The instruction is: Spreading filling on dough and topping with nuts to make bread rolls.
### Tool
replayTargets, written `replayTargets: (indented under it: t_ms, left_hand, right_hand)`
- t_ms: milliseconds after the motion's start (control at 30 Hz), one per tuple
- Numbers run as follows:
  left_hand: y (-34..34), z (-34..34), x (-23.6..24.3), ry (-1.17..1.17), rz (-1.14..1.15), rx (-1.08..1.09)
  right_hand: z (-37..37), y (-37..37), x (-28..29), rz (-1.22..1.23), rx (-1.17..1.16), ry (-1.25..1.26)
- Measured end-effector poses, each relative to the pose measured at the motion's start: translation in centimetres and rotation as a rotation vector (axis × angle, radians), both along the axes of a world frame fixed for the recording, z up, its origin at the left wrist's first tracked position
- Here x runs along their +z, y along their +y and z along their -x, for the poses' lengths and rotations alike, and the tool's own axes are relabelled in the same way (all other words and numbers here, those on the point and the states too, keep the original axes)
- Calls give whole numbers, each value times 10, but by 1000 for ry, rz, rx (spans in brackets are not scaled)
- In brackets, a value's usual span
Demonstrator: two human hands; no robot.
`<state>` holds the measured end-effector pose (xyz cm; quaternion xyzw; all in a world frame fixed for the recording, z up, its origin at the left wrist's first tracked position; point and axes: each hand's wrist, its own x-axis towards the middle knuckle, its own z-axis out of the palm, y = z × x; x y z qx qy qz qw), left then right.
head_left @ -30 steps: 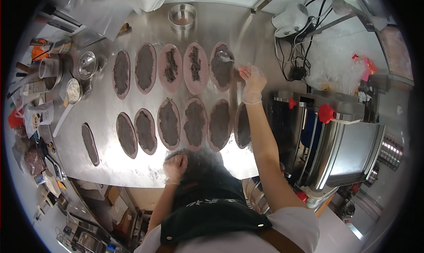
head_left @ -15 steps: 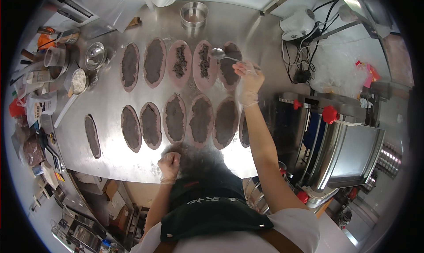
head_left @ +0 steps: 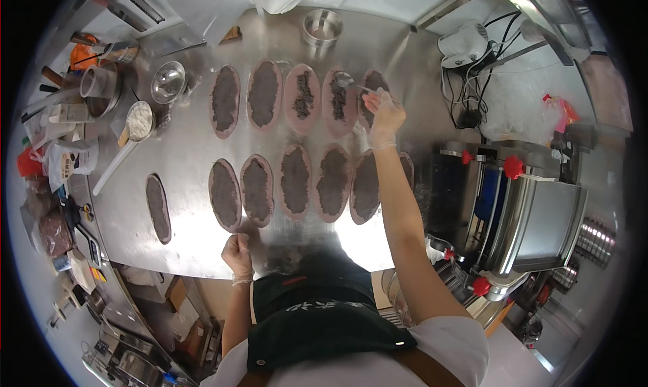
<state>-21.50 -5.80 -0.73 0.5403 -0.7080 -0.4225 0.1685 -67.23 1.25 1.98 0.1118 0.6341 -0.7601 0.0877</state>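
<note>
Two rows of pink oval dough pieces (head_left: 295,184), topped with dark grey paste, lie on the steel table (head_left: 174,198); a narrower piece (head_left: 158,208) is at the left. My right hand (head_left: 383,117), in a clear glove, grips a metal spoon (head_left: 362,88), its bowl on the upper part of a dark crumbly strip on an oval (head_left: 344,120) in the back row. A similar strip (head_left: 303,93) is on the oval to its left. My gloved left hand (head_left: 237,257) is a fist near the front edge, below the front row.
A metal ring container (head_left: 322,28) stands at the back. Bowls (head_left: 168,82), a scoop of white powder (head_left: 139,120), bags and tools crowd the left. A white appliance (head_left: 462,44) with tangled cables is at the back right; a steel machine (head_left: 540,221) with red knobs stands to the right.
The spoon has moved left from the rightmost back-row oval onto the neighbouring one with the crumbly strip. My left fist has moved left. The table appears shifted rightward in the view.
</note>
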Motion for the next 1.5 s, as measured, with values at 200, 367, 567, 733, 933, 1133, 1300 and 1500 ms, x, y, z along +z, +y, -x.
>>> replayTargets:
  t_ms: [200,367,567,733,933,1133,1300,1500]
  left_hand:
    - [-61,-15,-5,-3,178,174]
    - [-115,-12,-19,-90,317,189]
    - [-152,4,-28,-196,471,152]
    - [-152,10,-29,-286,522,152]
    - [-152,12,-33,-375,574,150]
    - [-150,17,-30,-417,581,130]
    - [-150,12,-34,-455,583,136]
    - [-151,14,-36,-479,585,127]
  right_hand:
    - [-17,-4,8,-17,-71,44]
    - [-20,-13,9,-71,-37,58]
    - [-56,14,13,-96,-27,8]
    - [-83,37,9,-169,-12,21]
    - [-86,36,-2,-87,15,32]
    - [-57,26,-9,-81,10,89]
    - [-53,34,-9,-73,32,7]
    - [-31,18,-3,-4,0,8]
